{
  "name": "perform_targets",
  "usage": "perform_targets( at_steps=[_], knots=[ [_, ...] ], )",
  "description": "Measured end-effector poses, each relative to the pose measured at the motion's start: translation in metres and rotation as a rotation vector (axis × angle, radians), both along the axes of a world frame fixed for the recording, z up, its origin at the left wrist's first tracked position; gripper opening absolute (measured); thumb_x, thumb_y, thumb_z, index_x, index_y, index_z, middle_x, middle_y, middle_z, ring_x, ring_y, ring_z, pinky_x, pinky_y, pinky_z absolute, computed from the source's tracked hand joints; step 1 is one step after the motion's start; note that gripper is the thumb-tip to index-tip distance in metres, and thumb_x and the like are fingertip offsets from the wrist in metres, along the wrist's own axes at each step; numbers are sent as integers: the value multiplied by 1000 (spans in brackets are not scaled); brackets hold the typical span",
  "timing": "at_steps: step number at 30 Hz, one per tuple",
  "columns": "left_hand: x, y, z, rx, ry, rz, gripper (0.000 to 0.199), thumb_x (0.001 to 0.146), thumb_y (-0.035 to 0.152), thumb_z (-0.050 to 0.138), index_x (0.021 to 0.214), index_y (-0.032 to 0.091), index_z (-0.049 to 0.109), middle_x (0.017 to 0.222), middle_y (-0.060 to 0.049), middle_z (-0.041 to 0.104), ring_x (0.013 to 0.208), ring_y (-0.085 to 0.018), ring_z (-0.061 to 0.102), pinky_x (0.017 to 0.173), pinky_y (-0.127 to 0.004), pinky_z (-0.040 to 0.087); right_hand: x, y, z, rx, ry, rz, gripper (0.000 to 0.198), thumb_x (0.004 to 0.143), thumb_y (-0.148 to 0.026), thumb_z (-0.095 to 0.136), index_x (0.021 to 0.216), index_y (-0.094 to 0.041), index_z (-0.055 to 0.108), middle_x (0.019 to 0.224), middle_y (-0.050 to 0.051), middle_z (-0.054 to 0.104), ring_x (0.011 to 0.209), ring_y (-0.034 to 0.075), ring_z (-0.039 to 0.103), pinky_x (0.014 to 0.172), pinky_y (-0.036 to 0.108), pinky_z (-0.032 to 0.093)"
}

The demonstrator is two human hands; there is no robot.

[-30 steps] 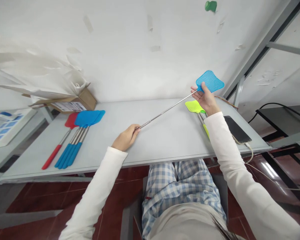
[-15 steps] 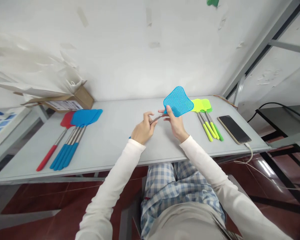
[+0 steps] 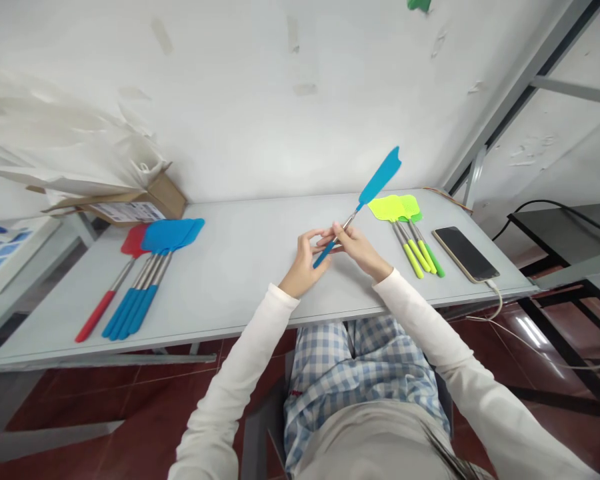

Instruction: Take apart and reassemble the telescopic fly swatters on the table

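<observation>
A blue fly swatter (image 3: pixel 381 177) is held above the middle of the table, its head turned nearly edge-on and pointing up to the right. My left hand (image 3: pixel 304 265) is closed around its blue handle. My right hand (image 3: pixel 359 248) pinches the metal shaft near the top of that handle. To the right lie yellow fly swatters (image 3: pixel 387 208) and a green fly swatter (image 3: pixel 433 257), side by side. On the left, several blue fly swatters (image 3: pixel 167 235) lie overlapped beside a red fly swatter (image 3: pixel 100 313).
A phone (image 3: pixel 466 253) with a white cable lies at the right end of the grey table (image 3: pixel 245 267). An open cardboard box (image 3: pixel 165 193) stands at the back left against the white wall. A dark stool (image 3: pixel 575 220) is off to the right.
The blue fly swatter has turned from face-on to nearly edge-on, its head now higher and farther right. My right hand has moved from by the head down the shaft; my left hand shifted right.
</observation>
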State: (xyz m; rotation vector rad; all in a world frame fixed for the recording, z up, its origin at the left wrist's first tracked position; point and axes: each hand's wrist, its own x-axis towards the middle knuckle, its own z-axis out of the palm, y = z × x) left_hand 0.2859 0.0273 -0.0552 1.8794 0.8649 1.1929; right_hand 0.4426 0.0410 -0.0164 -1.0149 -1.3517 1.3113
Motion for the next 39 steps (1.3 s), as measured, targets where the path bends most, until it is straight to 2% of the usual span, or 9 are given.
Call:
perform_targets(
  at_steps=[3,6,11,15,21,25,31,34,39],
  knots=[
    [-16,-9,2,-137,97,90,45,89,34,55,129,24,35,140,-14,41,108,-17,63,91,-37,55,33,14,13,-51,-180,-121,49,89,-67,48,90,-19,58,60,2,66,53,15,63,54,26,49],
    [-36,-15,-1,-176,188,174,28,91,33,51,116,22,50,129,-11,51,100,-16,64,88,-36,55,66,26,15,-30,-588,-277,35,99,-50,42,93,-18,56,51,-1,57,41,15,52,55,27,45],
    [-85,-15,-8,-52,348,460,22,89,32,48,102,18,60,114,-11,55,106,-22,59,96,-43,50,89,22,-10,3,-1293,-418,29,101,-32,40,111,-7,51,91,23,69,83,30,69,74,36,47],
    [-146,-14,-3,45,558,899,23,83,28,54,101,14,59,112,-16,55,121,-32,48,108,-55,36,85,13,-26,15,-1473,-502,40,101,-32,32,122,0,45,98,31,67,91,37,70,73,40,48],
    [-232,-15,3,-198,695,1338,35,73,24,60,106,13,51,126,-19,50,122,-39,46,105,-58,35,87,16,-28,33,-1524,-554,33,96,-19,36,118,2,50,98,33,67,94,38,69,74,41,49],
    [-260,-10,-4,-215,779,1293,24,68,23,59,88,19,46,100,-9,59,114,-34,51,105,-53,36,95,14,-29,84,-1510,-569,32,93,-22,48,117,-1,51,109,31,64,102,38,65,78,41,49],
    [-271,-4,-10,-173,839,1208,13,74,30,54,81,19,53,78,-5,52,103,-34,55,96,-52,41,97,0,-15,215,-1450,-564,28,95,-25,44,111,-7,58,109,24,63,104,34,60,79,39,46],
    [-243,-6,-5,-79,798,1114,17,78,30,54,87,18,60,83,-6,55,99,-30,57,94,-50,45,85,-9,-9,274,-1291,-455,26,96,-25,43,103,-11,63,102,18,65,95,29,62,81,38,46],
    [-140,-14,20,120,554,751,28,86,30,53,107,16,65,101,-9,57,93,-20,60,90,-36,52,40,-22,-6,249,-710,-29,26,93,-37,53,102,-17,68,104,11,68,87,20,64,86,36,49]
  ],
)
